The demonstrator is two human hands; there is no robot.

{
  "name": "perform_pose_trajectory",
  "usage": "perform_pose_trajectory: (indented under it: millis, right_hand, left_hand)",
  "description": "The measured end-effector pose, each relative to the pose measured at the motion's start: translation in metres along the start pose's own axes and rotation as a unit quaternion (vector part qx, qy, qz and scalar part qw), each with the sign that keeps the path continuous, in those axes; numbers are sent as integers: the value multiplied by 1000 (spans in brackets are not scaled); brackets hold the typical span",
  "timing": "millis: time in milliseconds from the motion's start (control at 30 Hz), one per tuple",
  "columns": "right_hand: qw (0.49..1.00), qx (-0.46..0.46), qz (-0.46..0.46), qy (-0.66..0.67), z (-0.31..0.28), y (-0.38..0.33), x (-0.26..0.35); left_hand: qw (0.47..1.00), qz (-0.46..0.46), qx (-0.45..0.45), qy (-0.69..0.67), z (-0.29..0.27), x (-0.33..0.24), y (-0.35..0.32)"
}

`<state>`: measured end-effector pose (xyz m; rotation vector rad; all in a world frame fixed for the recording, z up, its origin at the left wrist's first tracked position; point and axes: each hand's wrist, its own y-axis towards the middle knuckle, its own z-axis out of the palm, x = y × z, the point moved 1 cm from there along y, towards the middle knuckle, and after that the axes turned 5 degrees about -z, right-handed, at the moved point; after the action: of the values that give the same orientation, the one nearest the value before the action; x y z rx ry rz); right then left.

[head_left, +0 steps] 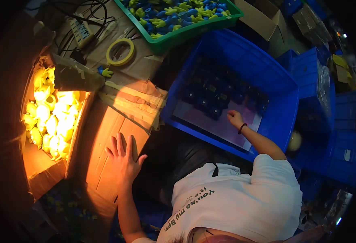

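Note:
My left hand (124, 160) lies flat on a cardboard surface (99, 162), fingers spread, holding nothing. My right hand (234, 118), with a dark red bead bracelet at its wrist, reaches into a large blue plastic bin (277, 85). Its fingers are curled together, and whatever they may hold is too small or hidden to make out. Beside those fingers, rows of dark blue parts (206, 99) stand in shadow at the bottom of the bin. A pale sheet (226, 133) lies under them.
Left, a lit cardboard box (44, 178) holds yellow plastic pieces (50, 117). A green tray (194, 30) of blue and yellow-green hand-shaped pieces stands at the back, near a tape roll (110, 52), a loose hand-shaped piece (105, 72) and a power strip (80, 32). Blue crates (312, 89) stand right.

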<state>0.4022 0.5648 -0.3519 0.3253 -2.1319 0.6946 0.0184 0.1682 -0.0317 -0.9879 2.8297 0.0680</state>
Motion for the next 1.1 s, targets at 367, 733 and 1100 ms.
perform_pose_trajectory:
  millis: [367,733,1100]
  right_hand:
    - [990,51,96,-93,54,121,-102]
    - [982,-8,183,-45,78,86,-51]
    - [868,19,100,486,-16,11,169]
  left_hand:
    - [1000,-11,1,0,21,3,1]
    - [1000,-19,-6,14,18,0,0]
    - [983,41,-154,-95,22,-62,-14]
